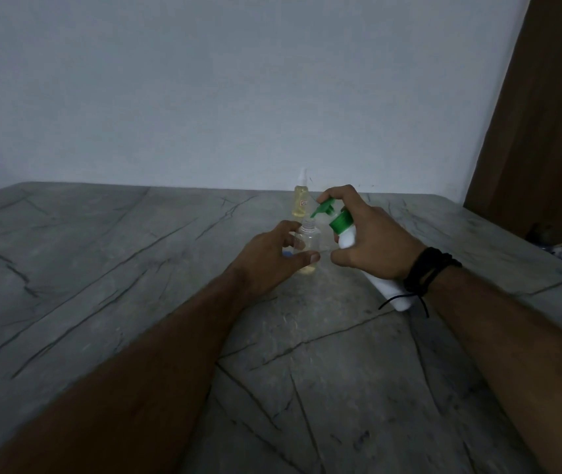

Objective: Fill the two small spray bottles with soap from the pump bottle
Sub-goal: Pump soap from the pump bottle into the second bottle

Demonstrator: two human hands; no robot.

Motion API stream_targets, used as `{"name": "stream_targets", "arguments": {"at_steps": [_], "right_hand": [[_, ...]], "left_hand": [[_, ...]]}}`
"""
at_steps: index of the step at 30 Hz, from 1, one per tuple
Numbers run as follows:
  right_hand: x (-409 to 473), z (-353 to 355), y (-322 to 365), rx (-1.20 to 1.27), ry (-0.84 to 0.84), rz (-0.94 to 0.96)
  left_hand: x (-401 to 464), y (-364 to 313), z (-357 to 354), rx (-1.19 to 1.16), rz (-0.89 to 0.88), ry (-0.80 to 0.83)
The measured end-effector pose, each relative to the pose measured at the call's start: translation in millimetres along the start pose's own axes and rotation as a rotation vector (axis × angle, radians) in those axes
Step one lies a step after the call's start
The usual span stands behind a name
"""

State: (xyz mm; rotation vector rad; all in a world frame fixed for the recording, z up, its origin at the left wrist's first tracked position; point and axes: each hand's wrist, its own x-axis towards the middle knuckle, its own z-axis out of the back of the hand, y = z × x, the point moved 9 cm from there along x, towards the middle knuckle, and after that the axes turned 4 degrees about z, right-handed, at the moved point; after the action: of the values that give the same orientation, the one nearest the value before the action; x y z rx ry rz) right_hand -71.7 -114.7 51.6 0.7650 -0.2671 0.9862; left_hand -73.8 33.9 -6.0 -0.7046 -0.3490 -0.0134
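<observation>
Right hand (373, 242): fingers curled round the white pump bottle (348, 238), held tilted, base toward the wrist, green pump head (324, 208) pointing left and down. Index finger lies over the top of the pump head. Black cord bracelets (425, 273) on the right wrist.

Left hand (272, 260): thumb and fingers wrapped round the open spray bottle (307, 246), which stands upright on the tabletop (102, 268). Pump nozzle sits just above the open neck; contact cannot be judged. A shallow layer of yellowish liquid shows at the bottle's base.

Capped spray bottle (300, 200): upright just behind the hands, near the wall (204, 90), filled with pale yellow liquid.

Brown panel (543, 114) at far right.
</observation>
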Motion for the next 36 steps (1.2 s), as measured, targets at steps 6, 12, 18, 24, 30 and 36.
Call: {"name": "stream_targets", "arguments": {"at_steps": [6, 12, 18, 24, 30, 36], "right_hand": [[-0.1, -1.0, -0.7, -0.006, 0.005, -0.001], [1.1, 0.0, -1.6, -0.008, -0.004, -0.001], [-0.5, -0.8, 0.8, -0.01, 0.003, -0.002], [-0.3, -0.4, 2.2, -0.009, 0.001, -0.003], [-0.2, -1.7, 1.1, -0.01, 0.007, -0.001], [-0.2, -0.4, 0.7, -0.012, -0.003, 0.005]], "left_hand": [[2.1, 0.7, -1.0, -0.008, -0.004, 0.005], [2.1, 2.4, -0.4, -0.011, -0.011, -0.004], [1.9, 4.1, 1.4, -0.009, -0.013, -0.03], [3.7, 4.6, -0.1, -0.007, -0.024, -0.015], [5.1, 5.6, -0.5, 0.003, -0.023, -0.028], [3.7, 5.9, 0.4, -0.009, -0.025, -0.035]]}}
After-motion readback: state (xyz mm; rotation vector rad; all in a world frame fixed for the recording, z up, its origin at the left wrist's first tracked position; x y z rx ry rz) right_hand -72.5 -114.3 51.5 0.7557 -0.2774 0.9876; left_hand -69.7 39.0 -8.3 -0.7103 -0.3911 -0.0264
